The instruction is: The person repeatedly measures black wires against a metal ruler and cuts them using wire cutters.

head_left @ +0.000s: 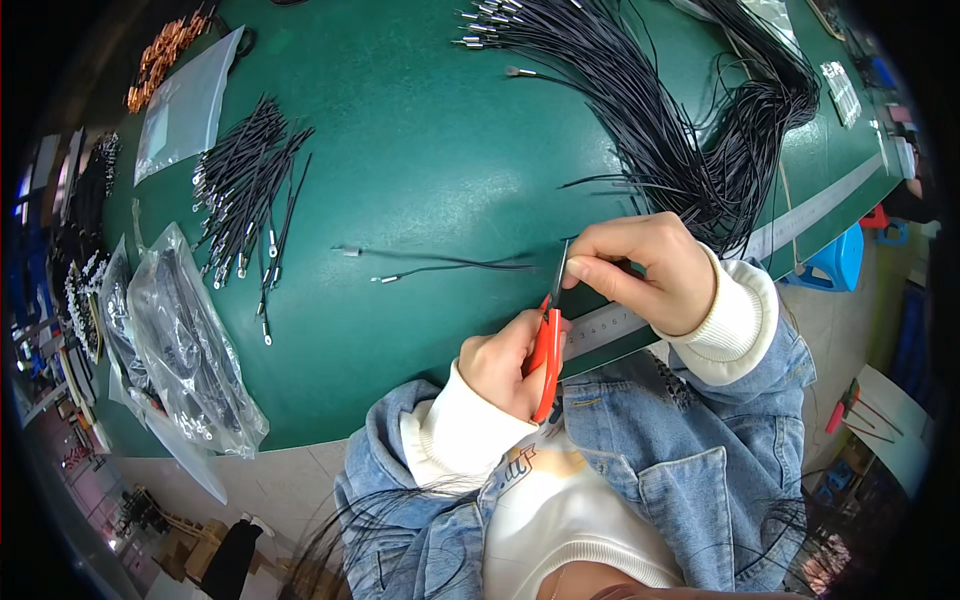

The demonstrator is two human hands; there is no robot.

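My right fingers pinch the thin black wires at twelve o'clock on the green surface; my left hand is clenched around orange scissors. The wires look light and limp, best gripped near the cut, probably.

left hand holds orange scissors; right hand pinches black wires
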